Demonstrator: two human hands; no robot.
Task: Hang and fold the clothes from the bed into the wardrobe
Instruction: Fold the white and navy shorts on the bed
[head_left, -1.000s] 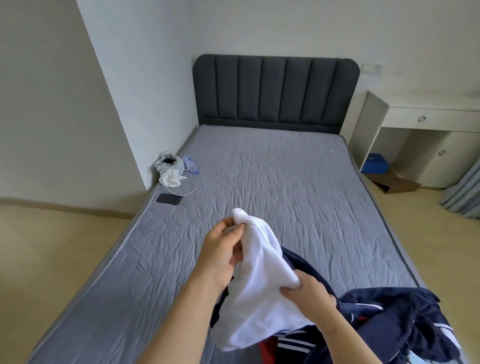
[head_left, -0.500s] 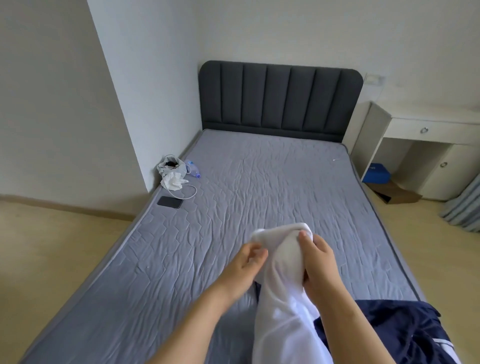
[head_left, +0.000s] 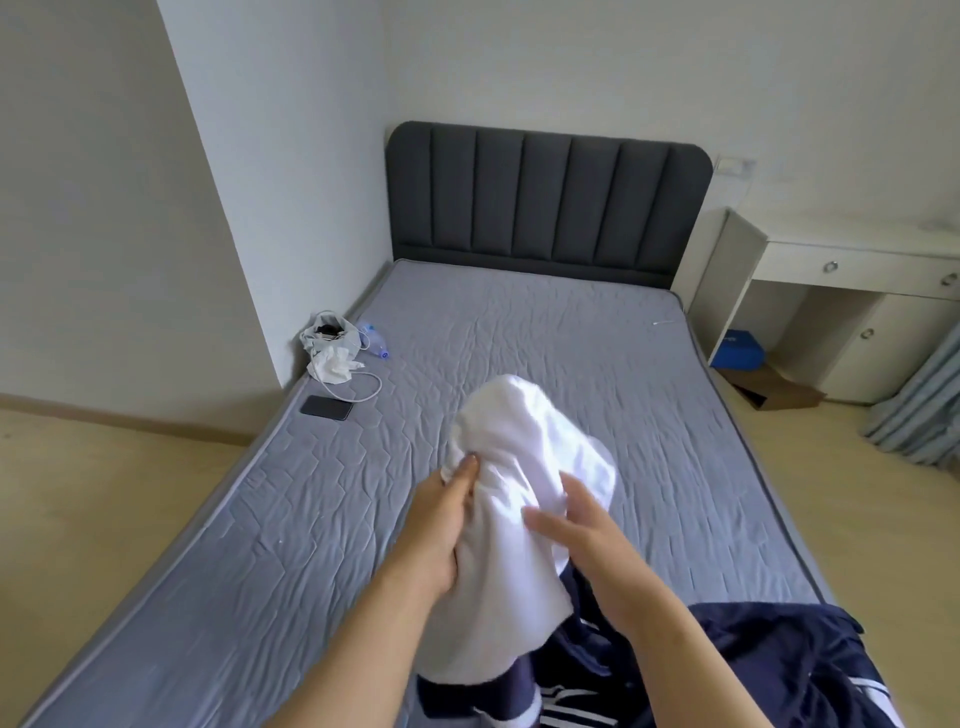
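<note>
A white garment (head_left: 511, 467) is held up above the grey quilted bed (head_left: 519, 332), bunched and hanging down. My left hand (head_left: 441, 525) grips its left edge, fingers curled into the cloth. My right hand (head_left: 576, 530) lies against its right side with the fingers fairly straight. A pile of navy clothes with white stripes (head_left: 727, 670) lies on the bed's near right corner, partly hidden by my right forearm. No wardrobe is in view.
On the bed's left edge sit a plastic bag with tissues (head_left: 330, 345), a small bottle (head_left: 375, 343), a white cable and a black phone (head_left: 326, 407). A dark headboard (head_left: 545, 197) stands at the far end. A white desk (head_left: 852, 291) and curtain (head_left: 919, 400) are on the right.
The white garment has been lifted and turned; its bunched top now rises higher. My right hand slid from its top down to its right side and its fingers straightened. The view tilted down slightly.
</note>
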